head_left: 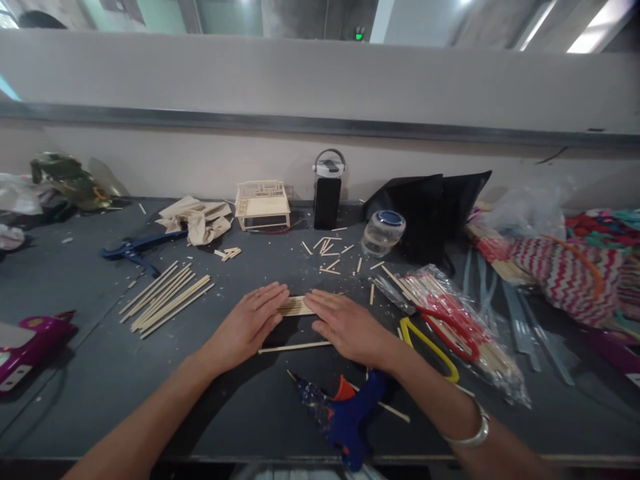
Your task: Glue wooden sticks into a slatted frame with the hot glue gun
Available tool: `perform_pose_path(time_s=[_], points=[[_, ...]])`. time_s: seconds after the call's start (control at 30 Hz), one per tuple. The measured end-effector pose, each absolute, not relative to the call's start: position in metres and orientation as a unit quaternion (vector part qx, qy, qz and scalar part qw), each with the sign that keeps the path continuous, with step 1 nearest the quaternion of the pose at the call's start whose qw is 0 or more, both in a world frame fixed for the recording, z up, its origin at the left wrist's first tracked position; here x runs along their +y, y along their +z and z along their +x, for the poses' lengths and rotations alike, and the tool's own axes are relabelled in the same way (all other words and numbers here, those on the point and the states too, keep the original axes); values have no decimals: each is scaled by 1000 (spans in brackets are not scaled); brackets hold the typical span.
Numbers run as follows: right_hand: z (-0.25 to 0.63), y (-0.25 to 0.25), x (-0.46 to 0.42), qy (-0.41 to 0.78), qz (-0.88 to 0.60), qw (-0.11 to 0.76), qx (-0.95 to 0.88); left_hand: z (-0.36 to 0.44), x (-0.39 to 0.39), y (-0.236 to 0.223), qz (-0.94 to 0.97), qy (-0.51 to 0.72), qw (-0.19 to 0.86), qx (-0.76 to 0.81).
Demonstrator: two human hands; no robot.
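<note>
In the head view a row of thin wooden sticks [297,306] lies side by side on the dark table, partly covered by both hands. My left hand [255,320] rests flat on the row's left end, fingers stretched out. From the other side my right hand [345,323] lies over the right end, its fingers also straight. A single stick [293,348] lies nearer to me, its right end by my right hand. Below that hand sits a blue glue gun [340,413], its nozzle pointing up and left.
Loose sticks [167,300] and blue pliers [137,250] lie left. At the back stand a small wooden model [263,205], a black phone [327,203] and a clear jar [383,233]. Yellow-and-red-handled scissors [430,350] and bagged sticks [465,327] lie right.
</note>
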State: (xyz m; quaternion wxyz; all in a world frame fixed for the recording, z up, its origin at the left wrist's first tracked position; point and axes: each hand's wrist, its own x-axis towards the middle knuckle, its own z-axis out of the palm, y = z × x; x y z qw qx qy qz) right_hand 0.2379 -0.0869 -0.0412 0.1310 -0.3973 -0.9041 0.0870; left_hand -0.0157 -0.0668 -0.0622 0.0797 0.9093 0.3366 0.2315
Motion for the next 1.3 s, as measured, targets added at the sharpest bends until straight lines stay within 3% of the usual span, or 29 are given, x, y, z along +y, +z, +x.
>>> perform_pose_path(time_s=[0.67, 1.07, 1.3], points=[[235, -43, -93, 97, -401, 103, -905, -16, -64, -68, 908, 244, 82, 330], [240, -45, -89, 93, -381, 174, -903, -16, -64, -69, 879, 306, 65, 359], [240, -53, -89, 97, -371, 179, -906, -17, -62, -72, 863, 300, 138, 383]])
